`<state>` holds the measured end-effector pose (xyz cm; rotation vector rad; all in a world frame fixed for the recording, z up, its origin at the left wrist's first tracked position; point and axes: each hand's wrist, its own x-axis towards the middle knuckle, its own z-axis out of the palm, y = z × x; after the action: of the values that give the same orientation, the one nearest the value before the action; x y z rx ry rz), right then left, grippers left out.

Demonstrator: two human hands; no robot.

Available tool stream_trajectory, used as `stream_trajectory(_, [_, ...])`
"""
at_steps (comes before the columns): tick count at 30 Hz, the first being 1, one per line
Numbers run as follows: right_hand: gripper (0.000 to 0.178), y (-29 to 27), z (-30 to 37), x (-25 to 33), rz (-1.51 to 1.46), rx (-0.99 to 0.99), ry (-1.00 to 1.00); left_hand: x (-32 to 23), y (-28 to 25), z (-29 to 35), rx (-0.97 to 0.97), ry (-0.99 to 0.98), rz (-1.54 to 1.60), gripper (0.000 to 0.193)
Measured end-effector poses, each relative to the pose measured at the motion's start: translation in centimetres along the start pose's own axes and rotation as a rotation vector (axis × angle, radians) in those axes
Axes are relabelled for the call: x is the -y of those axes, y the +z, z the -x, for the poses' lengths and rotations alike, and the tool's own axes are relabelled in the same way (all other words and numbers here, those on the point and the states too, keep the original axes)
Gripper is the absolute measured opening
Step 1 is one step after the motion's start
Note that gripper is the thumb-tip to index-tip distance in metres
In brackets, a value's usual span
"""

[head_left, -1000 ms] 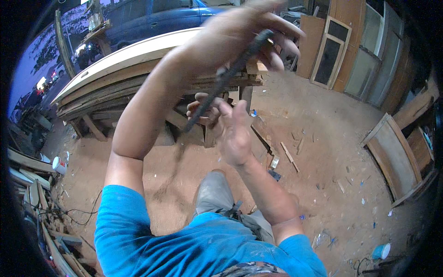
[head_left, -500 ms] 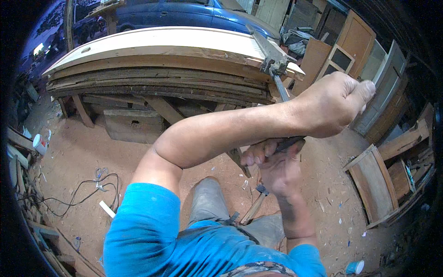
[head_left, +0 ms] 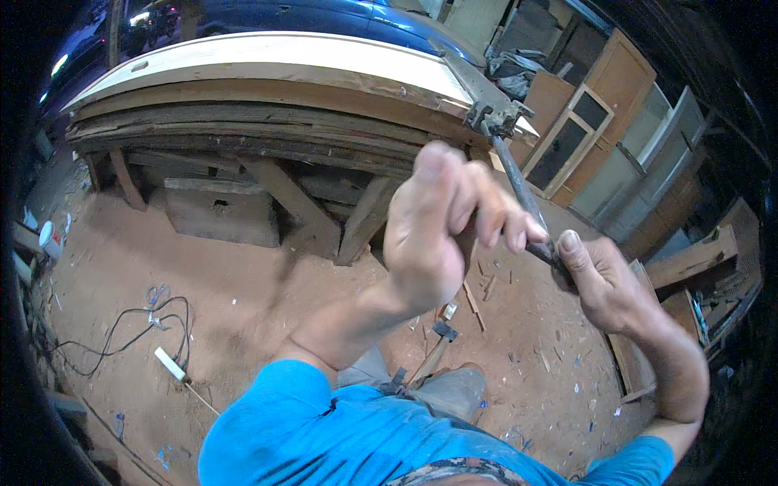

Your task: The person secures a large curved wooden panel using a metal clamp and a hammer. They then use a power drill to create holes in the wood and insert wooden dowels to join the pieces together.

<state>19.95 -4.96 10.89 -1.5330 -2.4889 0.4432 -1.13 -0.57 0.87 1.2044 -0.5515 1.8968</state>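
Note:
A metal bar clamp [head_left: 491, 120] sits across the right end of a pale wooden panel [head_left: 267, 58]. Its dark screw rod [head_left: 516, 174] slants down toward me. My right hand [head_left: 609, 285] is closed round the rod's lower end, thumb lying along it. To the left, my left hand [head_left: 438, 231] is raised with thumb apart and fingers loosely bent. Its fingertips come up to the rod beside my right thumb; whether they touch it I cannot tell. A hammer [head_left: 438, 344] shows head up at my waist, below the left hand.
Stacked boards [head_left: 243, 134] lie under the panel on a wooden bench. Behind stands a blue vehicle [head_left: 324, 18]. Old doors [head_left: 620, 77] lean at the right. A black cable [head_left: 121, 356] with a white power strip [head_left: 170, 364] lies on the dirt floor at left, near a white tub [head_left: 50, 240].
My left hand has swung left and down from above the right, its fingers uncurling. My right hand has moved right and up, onto the rod's end. The view has shifted slightly.

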Motion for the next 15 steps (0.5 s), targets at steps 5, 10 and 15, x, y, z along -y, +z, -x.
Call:
stream_trajectory(5, [0.064,-3.7,-1.9,6.6,0.994,0.057,-0.179,2.6,-0.9,8.0,-0.22,0.069,0.184,0.053])
stream_trajectory(10, [0.062,-6.0,-2.9,6.5,1.354,0.062,-0.621,5.9,1.2,11.1,-0.384,0.112,0.365,0.058])
stream_trajectory(15, [0.031,-0.6,-1.6,-0.7,0.77,-1.187,-0.891,0.2,-2.8,4.9,0.008,-0.204,-0.102,0.056])
